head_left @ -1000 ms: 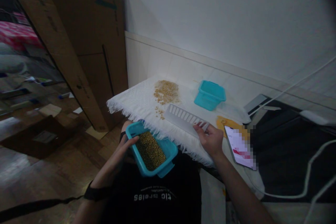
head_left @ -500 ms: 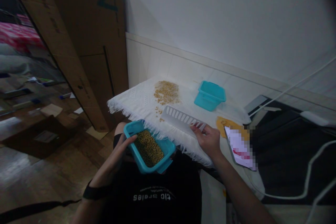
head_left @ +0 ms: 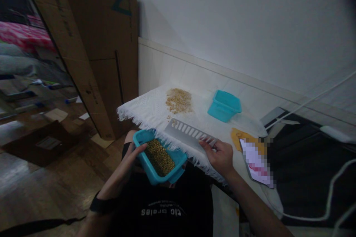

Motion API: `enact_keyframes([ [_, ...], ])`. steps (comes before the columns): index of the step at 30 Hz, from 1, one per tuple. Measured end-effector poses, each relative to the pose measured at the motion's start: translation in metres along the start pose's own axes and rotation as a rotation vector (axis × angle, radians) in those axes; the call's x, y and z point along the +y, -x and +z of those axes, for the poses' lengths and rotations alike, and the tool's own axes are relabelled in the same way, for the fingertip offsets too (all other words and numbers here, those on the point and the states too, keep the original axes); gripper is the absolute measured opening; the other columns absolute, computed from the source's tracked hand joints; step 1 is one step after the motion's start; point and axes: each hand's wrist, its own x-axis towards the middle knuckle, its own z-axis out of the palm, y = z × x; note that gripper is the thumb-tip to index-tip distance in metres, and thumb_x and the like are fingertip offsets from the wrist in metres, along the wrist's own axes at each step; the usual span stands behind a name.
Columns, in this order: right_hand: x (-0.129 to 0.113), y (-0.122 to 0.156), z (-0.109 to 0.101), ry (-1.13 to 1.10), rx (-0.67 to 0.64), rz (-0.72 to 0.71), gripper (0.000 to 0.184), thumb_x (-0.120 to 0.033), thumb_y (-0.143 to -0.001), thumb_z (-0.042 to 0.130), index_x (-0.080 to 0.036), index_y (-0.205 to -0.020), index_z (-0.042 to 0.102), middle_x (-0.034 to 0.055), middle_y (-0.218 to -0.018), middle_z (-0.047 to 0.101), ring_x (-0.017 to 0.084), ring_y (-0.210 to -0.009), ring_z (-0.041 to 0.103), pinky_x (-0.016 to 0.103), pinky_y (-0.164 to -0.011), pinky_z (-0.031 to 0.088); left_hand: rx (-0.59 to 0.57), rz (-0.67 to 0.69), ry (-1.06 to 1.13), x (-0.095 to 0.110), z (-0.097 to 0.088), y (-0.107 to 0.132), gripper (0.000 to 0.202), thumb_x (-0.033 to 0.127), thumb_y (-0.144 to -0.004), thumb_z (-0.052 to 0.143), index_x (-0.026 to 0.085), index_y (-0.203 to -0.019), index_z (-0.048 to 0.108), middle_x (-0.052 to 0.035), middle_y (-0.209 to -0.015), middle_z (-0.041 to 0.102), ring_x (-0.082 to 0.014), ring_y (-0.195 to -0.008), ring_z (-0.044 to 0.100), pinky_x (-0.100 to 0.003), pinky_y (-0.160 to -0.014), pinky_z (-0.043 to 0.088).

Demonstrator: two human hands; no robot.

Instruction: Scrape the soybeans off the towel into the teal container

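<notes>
My left hand (head_left: 134, 155) grips the left rim of a blue plastic container (head_left: 152, 178), its thumb over the edge. Soybeans (head_left: 160, 158) partly fill this container, which sits tilted over my lap, just below the table edge. In my right hand (head_left: 221, 155) is the right end of a flat grey plate with a row of slots (head_left: 182, 136). Its far end lies low over the white fringed tablecloth (head_left: 148, 105), close above the container, with a few beans along its upper edge. Farther back on the cloth spreads a loose heap of soybeans (head_left: 179, 100).
A second blue container (head_left: 224, 107) stands at the back of the table near the wall. To the right are an orange cloth-like piece (head_left: 237, 135), a phone (head_left: 253, 155) and white cables (head_left: 306, 216). A tall cardboard box (head_left: 102, 37) rises at the left.
The slotted plate has come nearer to me and the container, dragging a few beans toward the table edge. My left hand keeps its hold on the container. The view has shifted slightly.
</notes>
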Motion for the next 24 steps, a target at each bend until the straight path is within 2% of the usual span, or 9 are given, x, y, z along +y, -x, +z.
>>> enact_keyframes([
  [6, 0.017, -0.02, 0.005, 0.062, 0.121, 0.042, 0.055, -0.07, -0.1, 0.071, -0.021, -0.076, 0.08, 0.0035, -0.059, 0.075, 0.017, -0.045, 0.064, 0.027, -0.048, 0.048, 0.017, 0.018, 0.011, 0.001, 0.013, 0.01, 0.087, 0.068, -0.086, 0.083, 0.039, -0.161, 0.05, -0.0147, -0.146, 0.07, -0.0484, -0.132, 0.07, -0.046, -0.071, 0.072],
  [12, 0.027, -0.011, 0.002, 0.116, 0.158, 0.044, 0.056, -0.069, -0.101, 0.07, -0.021, -0.072, 0.076, 0.0038, -0.058, 0.074, 0.018, -0.047, 0.065, 0.027, -0.051, 0.048, 0.013, 0.01, 0.026, 0.001, 0.015, 0.012, 0.086, 0.066, -0.084, 0.086, 0.034, -0.157, 0.055, -0.0139, -0.138, 0.074, -0.0445, -0.12, 0.075, -0.045, -0.07, 0.07],
  [15, 0.027, -0.008, 0.002, 0.144, 0.17, 0.045, 0.055, -0.068, -0.101, 0.069, -0.021, -0.073, 0.076, 0.0029, -0.056, 0.072, 0.017, -0.046, 0.064, 0.027, -0.051, 0.046, 0.01, 0.002, 0.036, 0.0, 0.012, 0.009, 0.09, 0.067, -0.083, 0.088, 0.038, -0.161, 0.052, -0.0128, -0.133, 0.076, -0.0425, -0.116, 0.077, -0.044, -0.072, 0.07],
  [19, 0.028, -0.008, 0.003, 0.167, 0.157, 0.054, 0.056, -0.067, -0.101, 0.069, -0.022, -0.068, 0.072, 0.0016, -0.052, 0.067, 0.016, -0.044, 0.061, 0.027, -0.049, 0.043, 0.011, 0.032, 0.006, 0.0, 0.008, 0.006, 0.098, 0.067, -0.083, 0.087, 0.044, -0.168, 0.044, -0.013, -0.142, 0.072, -0.0435, -0.119, 0.074, -0.043, -0.068, 0.07],
  [24, 0.029, -0.007, 0.004, 0.133, 0.139, 0.019, 0.049, -0.059, -0.102, 0.072, -0.022, -0.07, 0.073, 0.001, -0.054, 0.068, 0.016, -0.044, 0.061, 0.027, -0.05, 0.043, -0.013, 0.023, 0.023, 0.001, 0.008, 0.008, 0.105, 0.071, -0.083, 0.084, 0.042, -0.173, 0.039, -0.0159, -0.153, 0.067, -0.0485, -0.126, 0.071, -0.046, -0.071, 0.07],
])
